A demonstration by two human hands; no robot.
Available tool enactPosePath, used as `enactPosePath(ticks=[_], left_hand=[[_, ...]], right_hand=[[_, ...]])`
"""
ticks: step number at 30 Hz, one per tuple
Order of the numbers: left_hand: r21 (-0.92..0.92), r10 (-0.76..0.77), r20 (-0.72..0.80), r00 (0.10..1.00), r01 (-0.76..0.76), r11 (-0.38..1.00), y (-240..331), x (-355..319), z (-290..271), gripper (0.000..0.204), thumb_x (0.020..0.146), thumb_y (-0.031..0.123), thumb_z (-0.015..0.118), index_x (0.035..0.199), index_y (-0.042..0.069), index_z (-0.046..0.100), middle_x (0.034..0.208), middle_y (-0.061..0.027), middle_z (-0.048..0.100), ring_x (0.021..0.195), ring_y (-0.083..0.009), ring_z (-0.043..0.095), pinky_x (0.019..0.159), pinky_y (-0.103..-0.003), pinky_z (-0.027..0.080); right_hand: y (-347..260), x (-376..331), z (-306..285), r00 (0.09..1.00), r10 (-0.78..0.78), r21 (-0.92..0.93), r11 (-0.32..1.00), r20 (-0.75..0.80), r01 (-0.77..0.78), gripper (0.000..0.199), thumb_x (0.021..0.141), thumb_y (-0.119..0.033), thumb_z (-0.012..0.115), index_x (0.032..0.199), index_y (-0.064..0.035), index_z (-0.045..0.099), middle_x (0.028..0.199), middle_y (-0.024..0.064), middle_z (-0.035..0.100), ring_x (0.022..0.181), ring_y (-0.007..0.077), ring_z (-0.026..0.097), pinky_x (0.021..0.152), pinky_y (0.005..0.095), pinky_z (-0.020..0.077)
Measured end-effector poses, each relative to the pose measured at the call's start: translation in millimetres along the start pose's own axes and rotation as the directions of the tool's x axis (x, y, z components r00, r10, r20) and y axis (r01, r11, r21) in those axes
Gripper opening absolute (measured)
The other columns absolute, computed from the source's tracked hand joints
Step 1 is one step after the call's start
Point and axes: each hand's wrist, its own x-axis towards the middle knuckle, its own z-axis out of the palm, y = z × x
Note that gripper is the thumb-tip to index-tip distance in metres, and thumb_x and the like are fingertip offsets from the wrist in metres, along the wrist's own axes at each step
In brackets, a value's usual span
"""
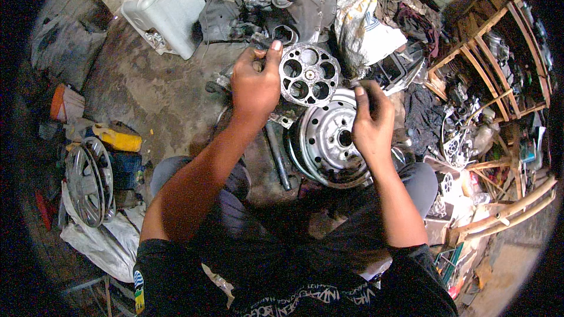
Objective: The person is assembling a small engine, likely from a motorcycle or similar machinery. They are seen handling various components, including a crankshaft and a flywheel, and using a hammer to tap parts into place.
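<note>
Your left hand (254,85) grips the rim of a round perforated metal disc (309,74), thumb and fingers curled over its left edge, holding it tilted above the floor. Your right hand (370,122) is closed around a small dark tool (359,86) just right of the disc, above a silver steel wheel rim (326,141) that lies flat between your knees. A dark metal bar (277,155) rests beside the rim. Farther off sit a white plastic tank (167,9), a yellow container (119,138), a hubcap (88,181) and a wooden rack (499,53).
</note>
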Motion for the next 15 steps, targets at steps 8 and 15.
enactPosePath(ticks=[8,15], left_hand=[[-0.026,0.045,0.033,0.998,-0.044,0.999,-7,-7,-3,0.035,0.096,0.031,0.071,0.086,-0.001,0.064,0.071,-0.0112,0.067,0.063,-0.0163,0.061,0.062,-0.035,0.048],[-0.082,0.051,0.022,0.998,-0.049,0.995,-12,-9,-2,0.034,0.097,0.031,0.070,0.087,-0.001,0.063,0.068,-0.0078,0.065,0.061,-0.0124,0.058,0.060,-0.033,0.047]], right_hand=[[-13,-14,-4,0.960,-0.279,-0.073,0.958,-0.024,0.277,0.043,0.092,0.001,0.063,0.132,0.0011,0.045,0.091,0.0199,0.067,0.068,0.0316,0.065,0.064,0.0404,0.0502],[-13,-22,2,0.937,-0.340,-0.099,0.933,0.079,0.347,0.037,0.089,0.002,0.064,0.121,0.0072,0.045,0.082,0.0203,0.067,0.062,0.0330,0.065,0.056,0.0413,0.0488]])
